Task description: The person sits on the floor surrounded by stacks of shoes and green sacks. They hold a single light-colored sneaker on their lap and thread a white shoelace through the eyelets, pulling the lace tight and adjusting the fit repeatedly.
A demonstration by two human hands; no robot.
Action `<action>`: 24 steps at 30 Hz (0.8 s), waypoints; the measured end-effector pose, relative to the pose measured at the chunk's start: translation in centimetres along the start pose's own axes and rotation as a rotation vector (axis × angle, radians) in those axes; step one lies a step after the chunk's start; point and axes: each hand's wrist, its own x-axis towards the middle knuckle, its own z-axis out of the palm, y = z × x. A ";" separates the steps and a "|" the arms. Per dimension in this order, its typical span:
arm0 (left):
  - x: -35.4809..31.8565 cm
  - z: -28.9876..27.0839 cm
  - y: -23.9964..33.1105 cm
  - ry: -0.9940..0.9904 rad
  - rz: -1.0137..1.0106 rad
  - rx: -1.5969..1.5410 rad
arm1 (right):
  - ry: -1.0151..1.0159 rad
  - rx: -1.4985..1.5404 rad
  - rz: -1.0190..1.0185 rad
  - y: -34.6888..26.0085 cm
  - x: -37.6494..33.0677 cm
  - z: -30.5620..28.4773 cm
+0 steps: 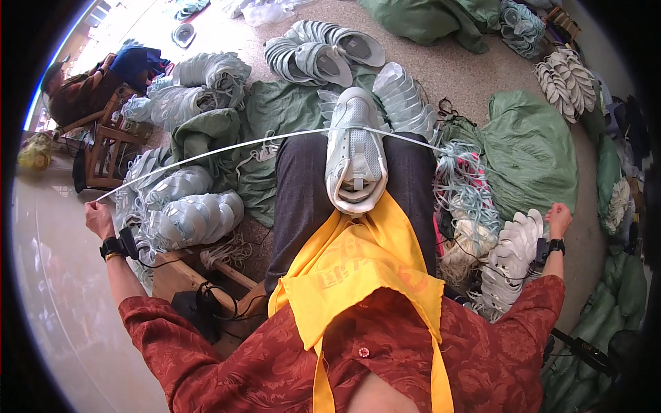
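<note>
Left hand (100,219), right hand (558,220) spread wide

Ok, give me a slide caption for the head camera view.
A white lace runs from the left hand across a pale sneaker between the knees, right hand out wide.

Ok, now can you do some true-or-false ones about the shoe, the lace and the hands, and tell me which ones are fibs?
1. The left hand holds the white lace. True.
2. The toe of the shoe on the lap points toward the person. False: it points away.
3. The apron is yellow. True.
4. The right hand rests on the shoe. False: it is out to the side, apart from the shoe.
5. The lace crosses over the shoe. True.
</note>
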 end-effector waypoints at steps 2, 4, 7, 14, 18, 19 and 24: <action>1.2 -0.8 -0.2 0.017 -0.033 -0.008 | -0.004 0.008 -0.025 -0.7 1.1 0.2; 1.7 -1.5 0.0 0.021 -0.088 -0.036 | -0.009 0.055 -0.032 -1.2 1.7 1.5; 1.4 -1.7 1.4 -0.077 -0.098 -0.139 | -0.007 0.144 -0.015 -0.7 2.7 2.6; -0.1 -1.9 10.5 -0.346 0.006 -0.403 | -0.038 0.510 0.070 -4.1 3.6 2.2; -4.7 0.3 16.1 -0.765 0.102 -0.509 | -0.273 0.871 0.117 -4.4 1.6 3.9; -7.4 0.3 18.1 -0.947 0.074 -0.484 | -0.516 0.890 0.160 -5.9 -0.6 5.4; -19.6 -8.0 29.9 -1.807 0.064 -0.671 | -1.205 0.876 0.279 -24.0 -15.5 8.5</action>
